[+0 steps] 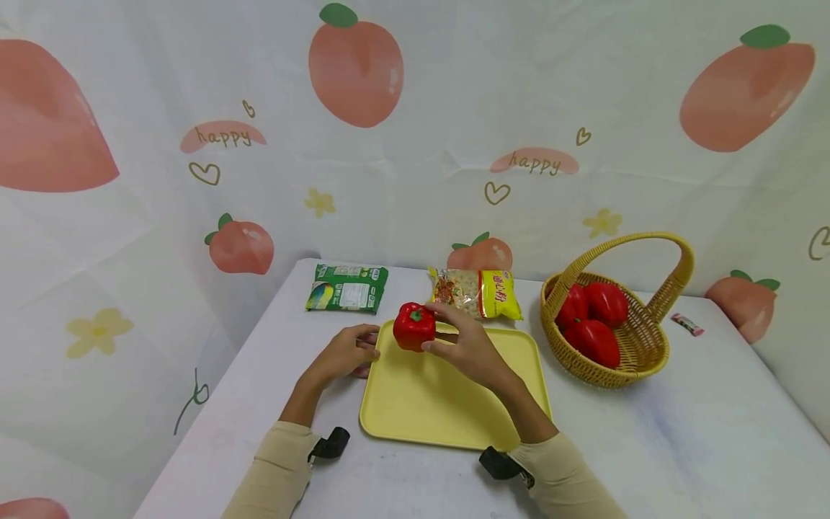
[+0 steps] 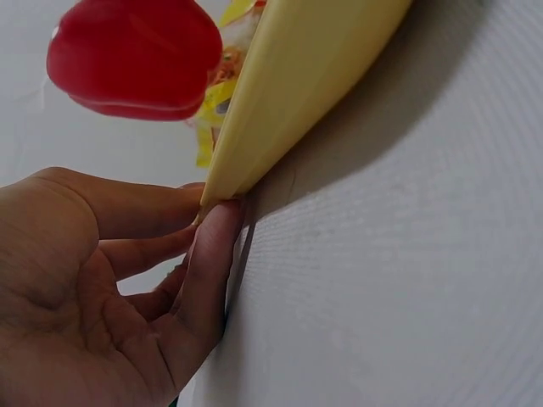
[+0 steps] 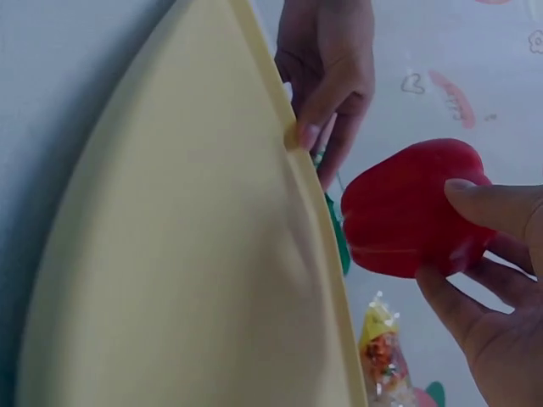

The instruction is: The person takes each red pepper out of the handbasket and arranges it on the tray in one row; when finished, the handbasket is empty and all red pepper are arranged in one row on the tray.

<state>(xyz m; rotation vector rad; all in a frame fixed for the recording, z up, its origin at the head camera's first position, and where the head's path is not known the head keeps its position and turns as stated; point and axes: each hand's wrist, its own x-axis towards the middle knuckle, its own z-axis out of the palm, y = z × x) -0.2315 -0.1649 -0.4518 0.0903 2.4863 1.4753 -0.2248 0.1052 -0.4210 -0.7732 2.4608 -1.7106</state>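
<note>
A red bell pepper (image 1: 414, 328) with a green stem is in my right hand (image 1: 470, 347), pinched between thumb and fingers. It is held above the left part of a yellow tray (image 1: 447, 404), apart from its surface in the right wrist view. My left hand (image 1: 344, 353) grips the tray's left rim. In the left wrist view, thumb and fingers of the left hand (image 2: 110, 280) close on the rim from both sides, and the pepper (image 2: 136, 59) hangs nearby.
A wicker basket (image 1: 658, 353) with an arched handle stands to the right, holding several red peppers (image 1: 593, 342). Behind the tray lie a green packet (image 1: 346, 288) and a yellow clear-fronted food bag (image 1: 476, 292). A small pink wrapper (image 1: 687, 324) lies right of the basket.
</note>
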